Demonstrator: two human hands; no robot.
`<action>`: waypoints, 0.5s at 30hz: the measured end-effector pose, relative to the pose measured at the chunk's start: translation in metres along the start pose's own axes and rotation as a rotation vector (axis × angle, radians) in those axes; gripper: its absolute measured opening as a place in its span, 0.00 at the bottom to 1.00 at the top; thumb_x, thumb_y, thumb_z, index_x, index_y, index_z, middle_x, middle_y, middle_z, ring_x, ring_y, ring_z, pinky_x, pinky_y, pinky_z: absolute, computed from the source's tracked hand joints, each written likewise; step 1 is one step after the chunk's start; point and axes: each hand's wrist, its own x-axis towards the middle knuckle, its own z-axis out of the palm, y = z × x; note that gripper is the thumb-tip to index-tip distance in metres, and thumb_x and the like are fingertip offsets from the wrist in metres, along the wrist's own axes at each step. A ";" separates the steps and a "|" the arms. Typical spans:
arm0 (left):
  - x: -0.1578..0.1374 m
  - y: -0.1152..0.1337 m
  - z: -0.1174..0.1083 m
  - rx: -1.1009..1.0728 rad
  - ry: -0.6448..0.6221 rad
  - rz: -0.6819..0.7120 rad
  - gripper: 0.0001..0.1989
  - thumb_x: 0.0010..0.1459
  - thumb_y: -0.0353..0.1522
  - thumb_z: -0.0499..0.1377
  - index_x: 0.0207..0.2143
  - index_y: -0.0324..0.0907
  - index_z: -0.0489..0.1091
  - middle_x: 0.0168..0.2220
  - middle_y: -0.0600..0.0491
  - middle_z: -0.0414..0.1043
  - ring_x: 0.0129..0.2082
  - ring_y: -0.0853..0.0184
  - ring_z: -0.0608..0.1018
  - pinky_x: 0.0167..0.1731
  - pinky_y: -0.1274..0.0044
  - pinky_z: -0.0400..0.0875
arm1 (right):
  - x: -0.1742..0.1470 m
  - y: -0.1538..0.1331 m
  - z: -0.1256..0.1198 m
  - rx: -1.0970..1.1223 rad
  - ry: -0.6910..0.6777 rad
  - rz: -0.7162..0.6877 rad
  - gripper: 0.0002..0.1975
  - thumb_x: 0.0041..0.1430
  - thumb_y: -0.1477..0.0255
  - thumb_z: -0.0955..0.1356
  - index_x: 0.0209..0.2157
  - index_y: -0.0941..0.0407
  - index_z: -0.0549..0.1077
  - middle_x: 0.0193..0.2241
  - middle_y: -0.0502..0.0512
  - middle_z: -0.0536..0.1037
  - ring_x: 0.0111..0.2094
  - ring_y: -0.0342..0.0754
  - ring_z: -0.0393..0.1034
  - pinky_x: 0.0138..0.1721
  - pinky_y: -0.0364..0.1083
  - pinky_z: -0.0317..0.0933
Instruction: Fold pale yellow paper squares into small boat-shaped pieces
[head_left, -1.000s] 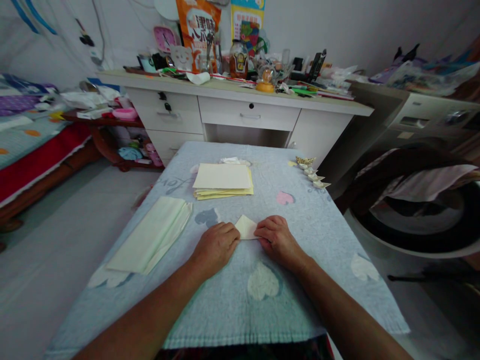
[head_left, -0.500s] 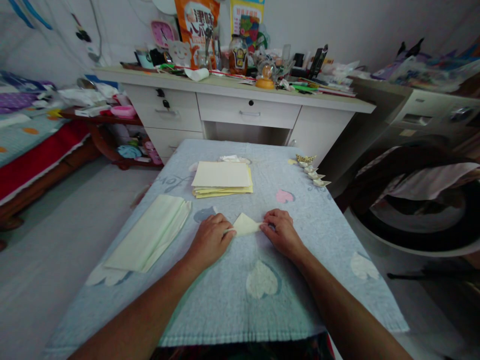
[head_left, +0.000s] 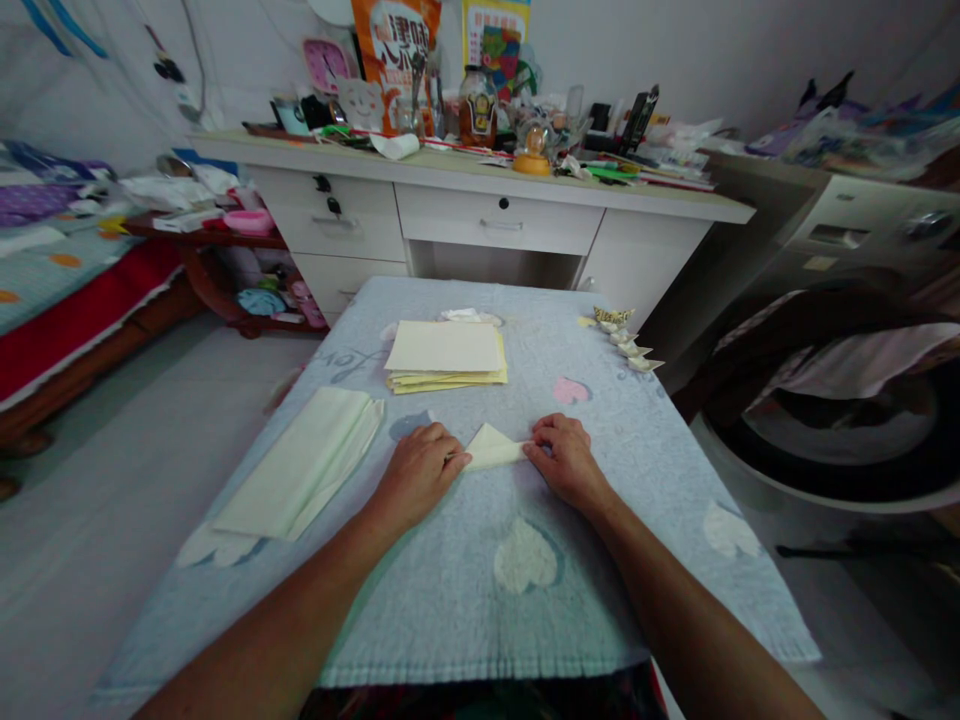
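Note:
A small piece of folded pale yellow paper point(head_left: 491, 449) lies on the blue cloth, with a peak pointing away from me and a narrow end to each side. My left hand point(head_left: 426, 462) pinches its left end between thumb and fingers. At the right end, my right hand point(head_left: 564, 456) grips the paper the same way. Behind it sits a stack of pale yellow sheets point(head_left: 447, 348). To the left of my left hand lies a larger folded bundle of pale paper point(head_left: 304, 465). Several small folded paper shapes point(head_left: 630, 345) stand in a row at the far right.
The table with its blue patterned cloth point(head_left: 450, 610) fills the middle. Beyond it is a white desk point(head_left: 499, 215) crowded with a jar point(head_left: 478, 107), an orange bag point(head_left: 395, 60) and clutter. A front-loading washing machine point(head_left: 847, 240) stands right, a bed point(head_left: 82, 290) left.
The right hand has shifted slightly, and the paper's front edge looks a little flatter and straighter. Both hands keep hold of its ends. The whole view has shifted very slightly.

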 end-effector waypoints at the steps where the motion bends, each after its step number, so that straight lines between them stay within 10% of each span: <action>1: 0.000 -0.001 -0.001 0.002 -0.008 0.005 0.12 0.61 0.36 0.54 0.29 0.40 0.72 0.32 0.50 0.69 0.36 0.63 0.71 0.37 0.73 0.62 | 0.000 0.000 0.000 -0.004 -0.001 0.004 0.06 0.57 0.70 0.69 0.27 0.56 0.76 0.38 0.55 0.74 0.42 0.50 0.63 0.47 0.50 0.51; 15: 0.002 0.001 -0.006 0.105 -0.015 -0.023 0.12 0.60 0.38 0.56 0.26 0.41 0.70 0.31 0.51 0.68 0.34 0.63 0.69 0.36 0.72 0.61 | 0.001 -0.003 0.001 -0.056 0.015 0.029 0.08 0.56 0.70 0.68 0.25 0.57 0.73 0.37 0.55 0.73 0.41 0.50 0.63 0.46 0.49 0.52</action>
